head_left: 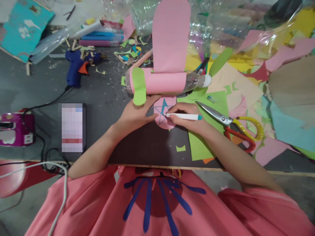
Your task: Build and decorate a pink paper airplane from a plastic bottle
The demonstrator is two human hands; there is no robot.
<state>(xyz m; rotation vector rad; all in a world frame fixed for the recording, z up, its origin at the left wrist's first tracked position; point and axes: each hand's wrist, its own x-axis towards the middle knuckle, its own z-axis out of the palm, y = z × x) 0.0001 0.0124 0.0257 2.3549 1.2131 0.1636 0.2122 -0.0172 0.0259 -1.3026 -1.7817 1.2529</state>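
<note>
A plastic bottle (195, 81) wrapped in pink paper lies across the table, with a tall pink paper wing (171, 36) above it and green paper pieces at both ends. Below it sticks out a short pink paper wing (165, 125) bearing a blue star outline, partly coloured in. My right hand (185, 113) grips a white marker (183, 116) with a teal end, its tip at the star. My left hand (137, 113) lies with thumb and fingers apart, the thumb at the pink wing's left edge and the fingertips close against the bottle.
Scissors (223, 119) with yellow and red handles lie right of my right hand on green paper (201, 147). At left are a blue glue gun (75, 67), its cord, a phone (72, 127) and a purple box (18, 129). Paper scraps, markers and clear plastic bottles crowd the back.
</note>
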